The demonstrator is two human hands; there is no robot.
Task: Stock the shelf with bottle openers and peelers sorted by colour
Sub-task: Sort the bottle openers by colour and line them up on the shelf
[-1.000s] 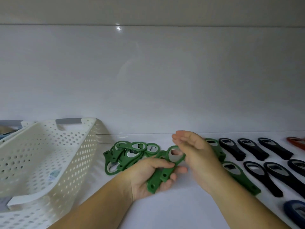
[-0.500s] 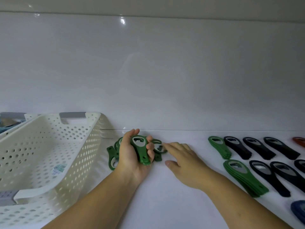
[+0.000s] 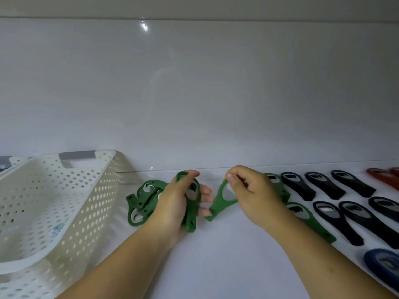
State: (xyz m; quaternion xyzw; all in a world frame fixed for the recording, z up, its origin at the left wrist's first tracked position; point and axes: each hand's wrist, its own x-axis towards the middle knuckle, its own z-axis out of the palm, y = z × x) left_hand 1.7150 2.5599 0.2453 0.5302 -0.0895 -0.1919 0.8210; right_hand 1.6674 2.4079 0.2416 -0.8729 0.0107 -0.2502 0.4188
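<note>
Head view looks down on a white shelf surface (image 3: 226, 262) backed by a glossy white wall (image 3: 194, 93). The left hand (image 3: 172, 206) grips a bundle of green plastic bottle openers (image 3: 191, 220), fingers and thumb curled round them so that the ring ends stick up past the thumb and the handle ends point down toward the wrist. Just to its right, the right hand (image 3: 253, 196) pinches a single green plastic bottle opener (image 3: 217, 207) by its ring end between thumb and fingertips; the handle hangs down and to the left, its tip close to the left hand's fingers. Behind the left hand lies a loose heap of green bottle openers (image 3: 140, 201) on the shelf, beside a tilted white perforated plastic basket (image 3: 103, 190) with a grey handle. To the right of the hands, green openers sit in two neat stacks, a rear green stack (image 3: 280, 186) partly hidden by the right hand and a front green stack (image 3: 313, 223) nearer the camera. Beyond these come two rows of black bottle openers (image 3: 323, 185), then red bottle openers (image 3: 381, 174) at the far right edge, and a dark blue bottle opener (image 3: 382, 264) at the lower right.
</note>
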